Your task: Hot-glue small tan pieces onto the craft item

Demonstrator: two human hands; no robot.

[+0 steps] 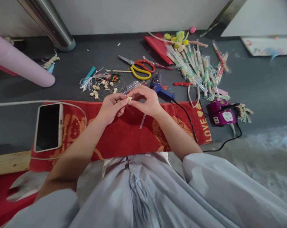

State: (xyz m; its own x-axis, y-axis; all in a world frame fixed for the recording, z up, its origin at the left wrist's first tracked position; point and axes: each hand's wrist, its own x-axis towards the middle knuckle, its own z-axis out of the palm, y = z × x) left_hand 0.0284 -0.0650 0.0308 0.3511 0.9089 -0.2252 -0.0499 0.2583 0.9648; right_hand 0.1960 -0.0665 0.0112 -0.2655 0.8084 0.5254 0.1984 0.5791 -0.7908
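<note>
Dark floor fills the frame, a red towel (124, 136) at centre. Both hands, left hand (111, 107) and right hand (145, 101), pinch one small wooden piece (129, 98) between fingertips (steadying it), with the glue gun (160, 88) just above.

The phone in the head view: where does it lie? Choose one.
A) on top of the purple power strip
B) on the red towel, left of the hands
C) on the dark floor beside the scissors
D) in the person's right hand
B: the phone lies screen-up on the left end of the red towel, left of the left hand, with a white cable looping around it.
</note>
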